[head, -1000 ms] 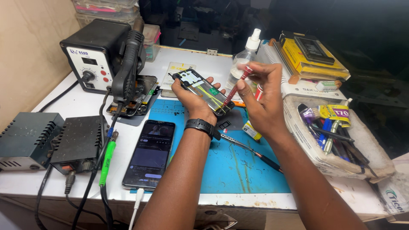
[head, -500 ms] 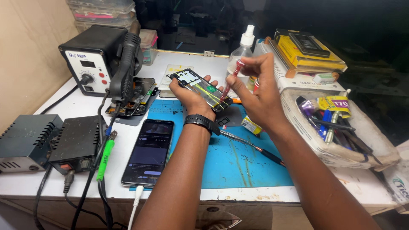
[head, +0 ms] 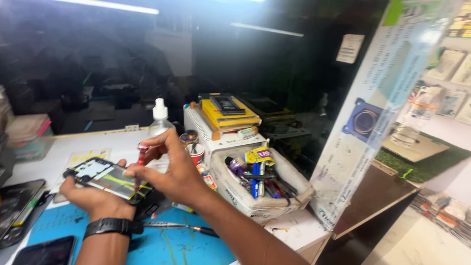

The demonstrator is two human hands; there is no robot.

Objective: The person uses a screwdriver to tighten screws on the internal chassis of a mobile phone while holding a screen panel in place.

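Right now the left hand [head: 95,198] cradles an opened phone [head: 109,178] from below, fingers wrapped around its near edge, holding it above the blue work mat [head: 162,245]. Over it, the right hand [head: 171,172] pinches a small red-handled screwdriver [head: 141,159] upright between thumb and fingertips, its tip down on the phone's exposed inside. Just right of the hands sits a white open box [head: 265,201] crammed with pens, tools and small tubes. Behind it stands a clear spray bottle [head: 158,122], and further right a white case topped with a yellow box [head: 230,114]. A second screwdriver [head: 181,226] lies on the mat, near the wrist.
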